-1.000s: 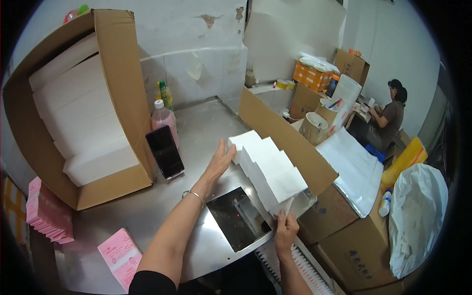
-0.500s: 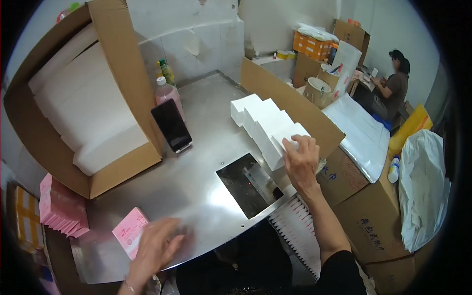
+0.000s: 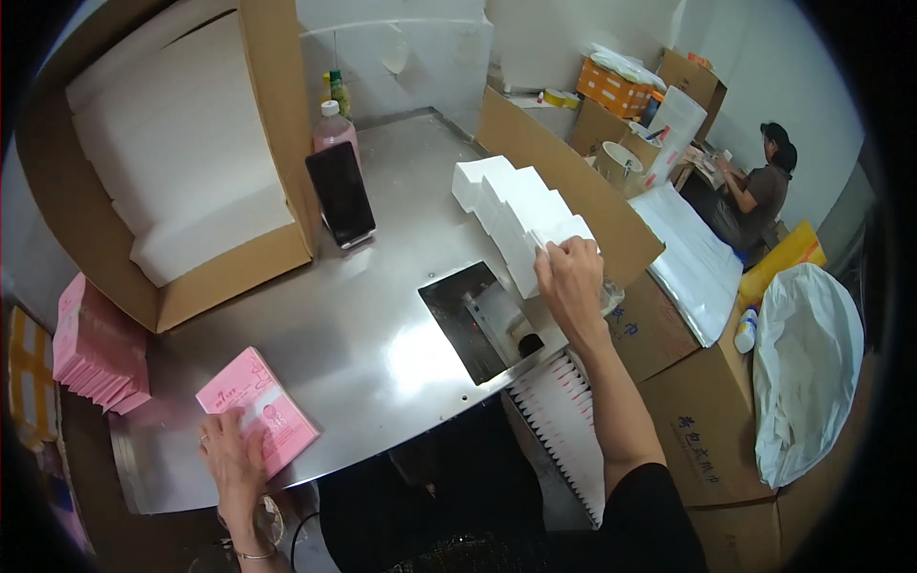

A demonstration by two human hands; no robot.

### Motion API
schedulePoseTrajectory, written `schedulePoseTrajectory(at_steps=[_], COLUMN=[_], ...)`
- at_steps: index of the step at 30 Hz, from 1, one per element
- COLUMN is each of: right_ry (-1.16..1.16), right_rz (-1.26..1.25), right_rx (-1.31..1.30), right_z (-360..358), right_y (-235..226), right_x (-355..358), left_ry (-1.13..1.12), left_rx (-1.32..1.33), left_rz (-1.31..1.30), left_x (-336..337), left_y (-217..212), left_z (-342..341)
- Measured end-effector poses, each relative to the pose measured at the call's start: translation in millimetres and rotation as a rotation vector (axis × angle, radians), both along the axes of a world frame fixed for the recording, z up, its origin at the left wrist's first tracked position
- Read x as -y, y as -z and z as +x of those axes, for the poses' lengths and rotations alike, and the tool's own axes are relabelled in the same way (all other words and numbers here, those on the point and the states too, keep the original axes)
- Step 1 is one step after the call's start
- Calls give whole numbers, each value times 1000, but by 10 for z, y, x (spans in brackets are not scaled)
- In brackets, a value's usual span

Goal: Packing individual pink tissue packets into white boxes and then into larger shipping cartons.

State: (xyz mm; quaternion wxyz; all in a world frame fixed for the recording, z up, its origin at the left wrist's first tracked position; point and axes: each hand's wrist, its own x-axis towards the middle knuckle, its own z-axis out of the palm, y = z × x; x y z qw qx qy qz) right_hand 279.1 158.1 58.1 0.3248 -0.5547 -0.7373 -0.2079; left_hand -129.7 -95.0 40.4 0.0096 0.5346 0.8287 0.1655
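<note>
Two risks stand out: the right hand (image 3: 570,279), gripping the leaning row of white tissue stacks (image 3: 516,212), may topple it (toward the tabletop slot), while the flat left hand (image 3: 232,456) nudges the pink packet (image 3: 256,408) off the edge.

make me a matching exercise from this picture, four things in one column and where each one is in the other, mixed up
Things:
1. pink packet
2. white tissue stack
3. black phone
4. big open carton

Places:
A. propped upright in front of a pink bottle
B. under the left hand at the near table edge
C. far left, filled with white stacks
D. under the right hand, beside a cardboard wall

Pairs: 1-B, 2-D, 3-A, 4-C
</note>
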Motion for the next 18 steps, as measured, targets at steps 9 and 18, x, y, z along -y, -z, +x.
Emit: schedulePoseTrajectory(at_steps=[9, 18], right_ry=[26, -202], right_rz=[-27, 30], right_rx=[-129, -61], right_z=[128, -179], right_y=[97, 141], right_x=[-43, 223], left_ry=[293, 731], left_rx=[93, 230], left_rz=[390, 320], left_x=[-309, -789], left_y=[-129, 459], left_z=[336, 1480])
